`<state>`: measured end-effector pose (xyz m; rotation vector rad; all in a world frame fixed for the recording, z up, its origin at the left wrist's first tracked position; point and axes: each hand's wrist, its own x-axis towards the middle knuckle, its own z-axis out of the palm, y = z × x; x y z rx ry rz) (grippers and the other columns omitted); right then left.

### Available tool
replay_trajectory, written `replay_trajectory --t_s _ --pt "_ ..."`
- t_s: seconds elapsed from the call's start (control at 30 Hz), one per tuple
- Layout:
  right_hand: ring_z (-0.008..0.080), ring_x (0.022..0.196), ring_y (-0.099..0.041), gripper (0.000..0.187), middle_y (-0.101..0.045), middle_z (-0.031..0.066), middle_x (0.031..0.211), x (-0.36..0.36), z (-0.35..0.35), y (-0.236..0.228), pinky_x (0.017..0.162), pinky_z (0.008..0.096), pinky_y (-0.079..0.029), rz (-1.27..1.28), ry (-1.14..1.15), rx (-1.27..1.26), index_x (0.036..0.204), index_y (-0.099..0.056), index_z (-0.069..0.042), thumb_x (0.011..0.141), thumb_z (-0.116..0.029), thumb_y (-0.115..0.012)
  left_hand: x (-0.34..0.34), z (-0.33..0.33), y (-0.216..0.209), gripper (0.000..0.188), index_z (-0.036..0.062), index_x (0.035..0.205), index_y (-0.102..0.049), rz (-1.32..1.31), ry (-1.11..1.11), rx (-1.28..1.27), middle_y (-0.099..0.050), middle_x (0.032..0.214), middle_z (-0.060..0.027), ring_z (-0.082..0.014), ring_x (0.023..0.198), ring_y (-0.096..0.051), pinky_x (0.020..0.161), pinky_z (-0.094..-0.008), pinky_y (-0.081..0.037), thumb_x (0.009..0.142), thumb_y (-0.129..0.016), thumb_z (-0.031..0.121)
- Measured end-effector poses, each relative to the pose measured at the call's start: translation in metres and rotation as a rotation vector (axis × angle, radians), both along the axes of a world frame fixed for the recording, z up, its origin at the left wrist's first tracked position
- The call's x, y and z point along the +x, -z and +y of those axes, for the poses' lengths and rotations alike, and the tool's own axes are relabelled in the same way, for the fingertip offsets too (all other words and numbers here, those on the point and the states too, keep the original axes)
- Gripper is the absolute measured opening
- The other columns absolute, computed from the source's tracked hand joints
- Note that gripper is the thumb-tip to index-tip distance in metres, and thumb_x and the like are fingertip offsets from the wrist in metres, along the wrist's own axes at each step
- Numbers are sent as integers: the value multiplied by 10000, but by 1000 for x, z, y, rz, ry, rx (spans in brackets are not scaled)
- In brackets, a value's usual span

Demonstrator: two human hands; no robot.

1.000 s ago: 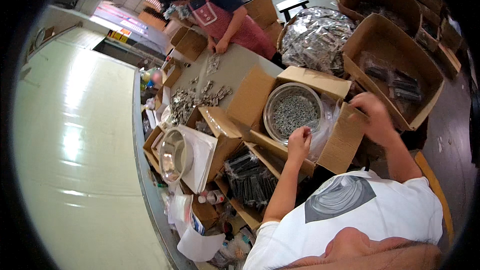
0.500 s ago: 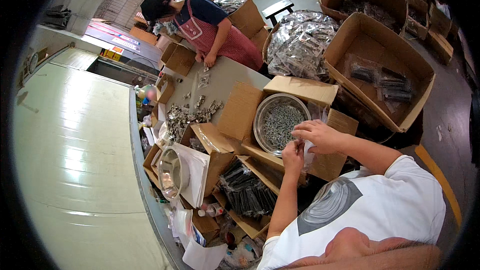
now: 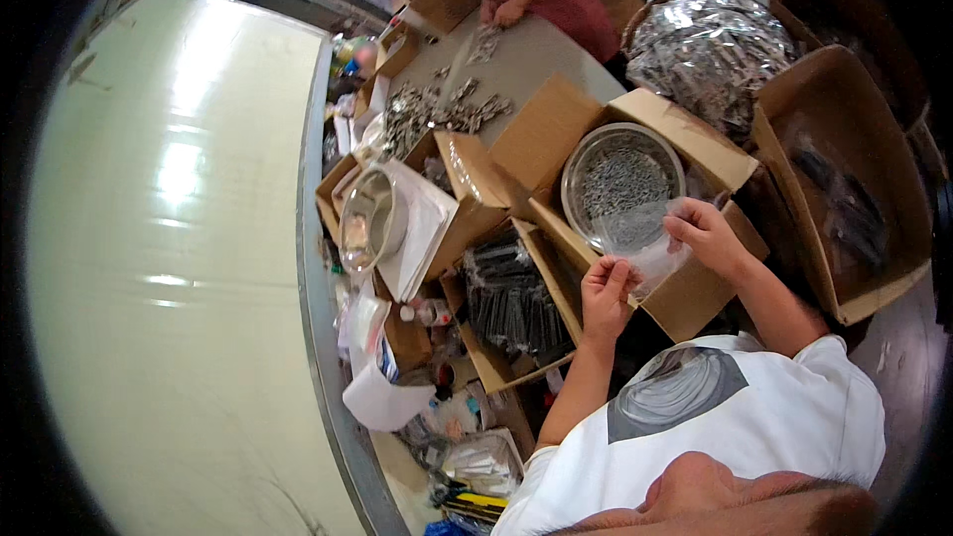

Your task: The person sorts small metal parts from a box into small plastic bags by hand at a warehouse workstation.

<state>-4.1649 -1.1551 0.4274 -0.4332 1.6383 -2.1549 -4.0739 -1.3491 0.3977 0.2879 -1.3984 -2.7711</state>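
A clear plastic bag [image 3: 650, 263] is stretched between my two hands, over the near rim of a round metal bowl [image 3: 574, 164]. My left hand [image 3: 608, 290] pinches one edge of it. Gripping the opposite edge is my right hand [image 3: 697, 230], a little farther off and to the right. Many small grey screws [image 3: 625, 179] fill the bottom of the bowl, partly seen through the bag. The bowl sits in an open cardboard box [image 3: 551, 124]. Whether anything lies inside the bag I cannot make out.
Black packaged strips [image 3: 511, 303] fill a box left of my hands. Beyond it stands a clear basin [image 3: 372, 223] against white sheets. Metal parts [image 3: 437, 109] lie heaped on the far table, where a co-worker's hands [image 3: 504, 14] work. At right is a large carton [image 3: 844, 169].
My hands have moved apart, and the plastic bag, earlier bunched between them, is now spread out. The whole view has shifted, so the surroundings sit farther right and the co-worker higher up.
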Motion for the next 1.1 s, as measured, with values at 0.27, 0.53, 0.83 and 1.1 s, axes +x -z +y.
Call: replay_trajectory --t_s 0.27,0.53,0.83,1.1 --pt "57 735 -483 119 -512 -27 795 24 -13 14 641 217 -403 21 -109 303 901 -526 -41 880 -125 -606 28 -15 -15 77 57 837 -638 -33 -332 66 -600 710 -9 -98 610 -531 574 -240 -460 878 -647 122" --pt "109 791 -503 120 -528 14 852 34 -44 -14 717 243 -410 257 -44 387 916 -549 -26 833 -77 -619 55 -55 -2 147 49 752 -608 101 -277 -126 -592 694 11 -66 611 -511 588 -198 -404 837 -706 117" --pt "301 944 -565 216 -613 116 956 80 -128 -67 810 394 -454 803 -387 455 918 -630 -54 725 -113 -706 97 -99 -19 184 -7 749 -653 3 -165 -751 -564 710 -25 -84 639 -492 552 -268 -395 818 -728 147" --pt "301 981 -523 300 -607 111 1090 102 -195 -71 858 430 -413 863 -878 718 921 -697 -135 680 -306 -750 142 -146 -31 340 15 976 -667 13 -158 -886 -623 925 -127 -232 891 -613 763 -353 -488 779 -755 277"
